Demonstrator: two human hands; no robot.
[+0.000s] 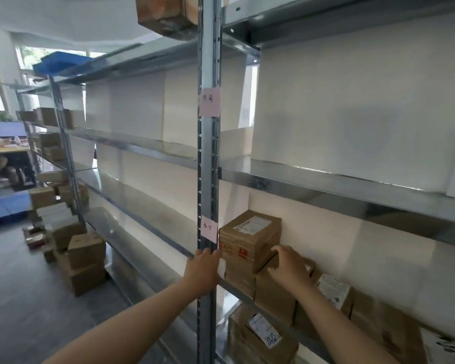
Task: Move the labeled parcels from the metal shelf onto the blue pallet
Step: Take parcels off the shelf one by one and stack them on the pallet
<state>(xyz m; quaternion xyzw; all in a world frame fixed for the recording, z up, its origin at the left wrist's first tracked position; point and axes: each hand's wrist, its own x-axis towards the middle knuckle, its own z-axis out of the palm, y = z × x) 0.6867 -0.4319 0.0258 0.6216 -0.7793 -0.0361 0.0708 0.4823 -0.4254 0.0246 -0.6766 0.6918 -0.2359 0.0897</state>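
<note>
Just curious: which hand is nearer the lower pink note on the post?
Left. The left hand grips the post just below the lower pink note; the right hand is farther right, on the stacked parcel.

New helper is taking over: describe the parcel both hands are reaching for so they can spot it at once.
Find the metal shelf's upright post with two pink notes. Just right of the lower note, the top parcel stands on other boxes, the tallest there, white label on top, red print in front, between left hand and right hand.

One head-worn view, close to the shelf; it faces forward and slightly down along the shelf's front edge; the aisle recedes left.
</note>
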